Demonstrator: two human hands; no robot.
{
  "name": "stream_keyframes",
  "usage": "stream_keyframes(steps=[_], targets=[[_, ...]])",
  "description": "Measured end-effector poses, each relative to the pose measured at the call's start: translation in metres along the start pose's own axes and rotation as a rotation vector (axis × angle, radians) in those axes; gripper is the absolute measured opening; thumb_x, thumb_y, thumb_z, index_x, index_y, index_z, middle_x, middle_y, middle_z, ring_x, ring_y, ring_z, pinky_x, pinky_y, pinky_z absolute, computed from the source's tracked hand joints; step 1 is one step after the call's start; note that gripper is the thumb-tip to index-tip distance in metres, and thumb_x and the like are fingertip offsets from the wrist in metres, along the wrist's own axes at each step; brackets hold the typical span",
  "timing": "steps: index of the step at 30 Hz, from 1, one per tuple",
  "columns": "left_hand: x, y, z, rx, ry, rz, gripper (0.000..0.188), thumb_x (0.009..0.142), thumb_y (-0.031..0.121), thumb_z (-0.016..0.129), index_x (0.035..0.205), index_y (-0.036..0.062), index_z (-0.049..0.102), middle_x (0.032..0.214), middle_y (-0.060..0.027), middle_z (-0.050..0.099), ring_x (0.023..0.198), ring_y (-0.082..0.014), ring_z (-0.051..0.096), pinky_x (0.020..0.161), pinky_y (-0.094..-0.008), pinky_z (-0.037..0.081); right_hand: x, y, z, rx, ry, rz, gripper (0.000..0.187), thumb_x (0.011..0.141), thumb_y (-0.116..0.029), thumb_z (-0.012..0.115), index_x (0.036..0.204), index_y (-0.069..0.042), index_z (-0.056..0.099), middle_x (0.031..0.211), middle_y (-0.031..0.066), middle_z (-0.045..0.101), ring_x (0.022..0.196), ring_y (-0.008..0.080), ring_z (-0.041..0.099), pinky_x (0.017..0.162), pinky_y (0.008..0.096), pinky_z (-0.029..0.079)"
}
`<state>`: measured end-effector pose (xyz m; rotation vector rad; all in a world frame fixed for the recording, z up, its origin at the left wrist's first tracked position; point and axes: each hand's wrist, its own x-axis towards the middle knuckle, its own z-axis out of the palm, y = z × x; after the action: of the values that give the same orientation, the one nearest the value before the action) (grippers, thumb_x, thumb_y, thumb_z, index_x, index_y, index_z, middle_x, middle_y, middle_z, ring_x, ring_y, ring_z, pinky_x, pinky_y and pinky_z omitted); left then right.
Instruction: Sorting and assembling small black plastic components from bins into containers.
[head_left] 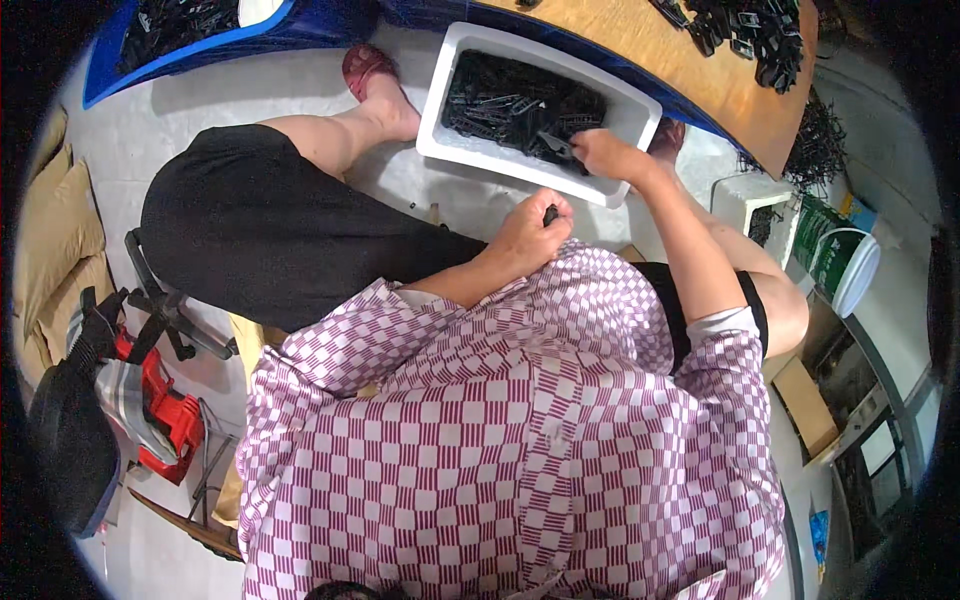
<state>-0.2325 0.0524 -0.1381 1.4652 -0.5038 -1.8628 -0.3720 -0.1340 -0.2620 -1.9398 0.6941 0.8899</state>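
My left hand (530, 235) is closed in a fist above my lap, the end of a small black piece (550, 214) showing between thumb and fingers. Its exact kind cannot be made out. My right hand (606, 156) reaches over the near right side of a white foam box (437, 115). Its fingers are pinched together at a dark grey plastic part (556, 144) lying at the top of the heap. Many small black plastic parts (500, 100) fill the box, which stands on the floor between my feet.
A wooden tabletop (620, 35) with black parts (770, 45) on it lies beyond the box. At far left is a blue bin (200, 57) of dark parts. A green-and-white bucket (850, 265) and a white container (745, 200) stand at right. A red object (165, 415) lies left.
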Motion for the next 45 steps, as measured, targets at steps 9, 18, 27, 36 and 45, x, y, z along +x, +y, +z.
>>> stream_keyframes(steps=[9,18,27,36,45], targets=[[0.001,-0.010,0.003,0.035,0.052,0.052,0.012,0.091,0.008,0.054,0.101,0.0018,0.054,0.070,-0.0007,0.055,0.056,-0.0071,0.052,0.051,-0.0237,0.044,0.024,-0.073,-0.018,-0.283,0.671,-0.060,0.039,0.088,-0.019,0.058,0.123,-0.006,0.049,0.096,0.0218,0.067,0.091,0.0387,0.065,0.079,0.0477,0.053],[-0.004,-0.002,0.005,0.020,0.073,0.036,0.012,0.090,0.009,0.055,0.101,0.0032,0.055,0.074,-0.0005,0.056,0.057,-0.0070,0.051,0.055,-0.0245,0.045,0.046,-0.094,-0.014,-0.254,0.532,0.246,0.041,0.092,-0.022,0.053,0.128,-0.006,0.046,0.088,0.0214,0.069,0.084,0.0361,0.068,0.072,0.0488,0.054],[-0.002,0.002,0.002,0.060,0.050,-0.006,0.012,0.090,0.010,0.054,0.101,0.0046,0.055,0.072,0.0011,0.055,0.057,-0.0065,0.051,0.055,-0.0250,0.044,0.029,-0.084,-0.002,-0.306,0.474,0.156,0.052,0.092,-0.021,0.053,0.139,-0.006,0.040,0.082,0.0189,0.069,0.079,0.0352,0.069,0.067,0.0480,0.054],[-0.005,0.002,0.000,0.018,0.061,-0.013,0.016,0.085,0.014,0.057,0.096,0.0030,0.056,0.085,-0.0122,0.063,0.078,-0.0200,0.061,0.075,-0.0332,0.048,0.027,-0.083,0.004,-0.262,0.481,0.166,0.050,0.087,-0.010,0.050,0.136,-0.005,0.044,0.085,0.0186,0.070,0.078,0.0332,0.070,0.067,0.0469,0.055],[-0.004,0.000,0.000,0.031,0.043,0.040,0.012,0.090,0.009,0.054,0.101,0.0036,0.055,0.073,-0.0003,0.055,0.057,-0.0067,0.052,0.054,-0.0240,0.044,0.025,-0.063,0.004,-0.119,0.708,0.103,0.027,0.088,-0.027,0.062,0.107,-0.008,0.060,0.086,0.0151,0.069,0.080,0.0339,0.068,0.068,0.0462,0.055]])
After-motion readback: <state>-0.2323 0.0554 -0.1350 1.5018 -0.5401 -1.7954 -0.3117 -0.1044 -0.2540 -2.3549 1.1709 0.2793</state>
